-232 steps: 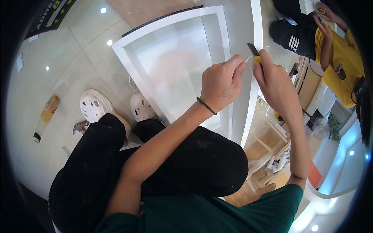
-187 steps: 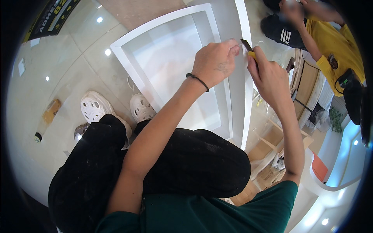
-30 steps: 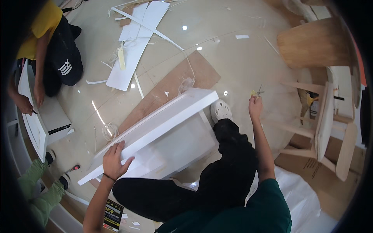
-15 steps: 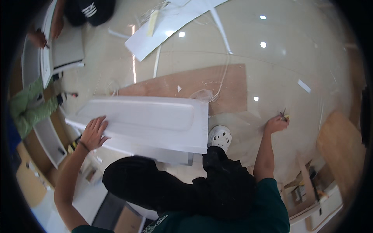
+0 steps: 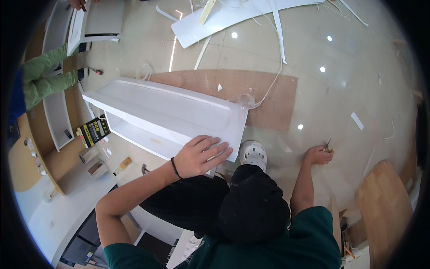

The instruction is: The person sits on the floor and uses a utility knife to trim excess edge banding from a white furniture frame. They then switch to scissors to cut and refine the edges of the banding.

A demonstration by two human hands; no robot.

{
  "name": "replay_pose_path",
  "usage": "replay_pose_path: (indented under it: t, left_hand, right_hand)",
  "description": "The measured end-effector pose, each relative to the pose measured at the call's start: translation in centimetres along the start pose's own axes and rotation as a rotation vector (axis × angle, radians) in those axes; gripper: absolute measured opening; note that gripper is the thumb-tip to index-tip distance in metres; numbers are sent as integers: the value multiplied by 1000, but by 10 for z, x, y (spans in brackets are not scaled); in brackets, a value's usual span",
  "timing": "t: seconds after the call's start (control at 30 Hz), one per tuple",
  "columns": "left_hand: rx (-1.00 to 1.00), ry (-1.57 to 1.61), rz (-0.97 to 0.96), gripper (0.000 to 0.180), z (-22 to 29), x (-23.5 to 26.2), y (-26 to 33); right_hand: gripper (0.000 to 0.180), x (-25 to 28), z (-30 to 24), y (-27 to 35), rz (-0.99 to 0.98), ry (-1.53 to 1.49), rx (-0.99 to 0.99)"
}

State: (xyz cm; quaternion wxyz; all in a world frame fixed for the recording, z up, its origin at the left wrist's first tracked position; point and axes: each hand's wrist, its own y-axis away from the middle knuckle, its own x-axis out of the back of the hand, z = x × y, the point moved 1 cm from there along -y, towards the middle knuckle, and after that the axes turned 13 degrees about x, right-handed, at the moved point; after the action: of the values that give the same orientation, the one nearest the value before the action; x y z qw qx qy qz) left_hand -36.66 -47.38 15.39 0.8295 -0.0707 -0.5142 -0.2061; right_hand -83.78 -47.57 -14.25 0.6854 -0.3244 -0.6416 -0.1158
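Note:
A long white cabinet piece [image 5: 165,112] with a recessed panel lies on its side across the glossy floor. My left hand [image 5: 199,154] rests flat, fingers spread, on its near corner. My right hand [image 5: 318,154] reaches out low to the floor on the right, closed around a small pair of pliers [image 5: 328,145] with a yellow grip. My black-trousered knees [image 5: 215,201] and a white shoe [image 5: 253,154] sit between the two hands.
A brown board [image 5: 268,96] lies on the floor behind the cabinet with clear tubing [image 5: 244,101] on it. White panels and strips [image 5: 233,15] lie farther off. A person in green sleeves [image 5: 45,74] works at white shelving at left. A round wooden piece [image 5: 385,206] sits right.
The view has swung round. My left hand slid along the white cabinet piece to its near corner. My right hand stays low at the floor with the pliers.

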Motion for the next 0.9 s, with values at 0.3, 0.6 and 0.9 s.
replay_pose_path:
  t: [0.3, 0.6, 0.9]
  left_hand:
    - [-2, 72, 270, 45, -12, -15, 14]
    - [456, 224, 107, 32, 18, -13, -9]
    - [714, 568, -248, 33, -12, -12, -44]
  right_hand:
    - [48, 0, -1, -3, -8, 6, 0]
    - [47, 3, -4, -4, -22, 2, -18]
    - [46, 2, -2, 0, -2, -25, -21]
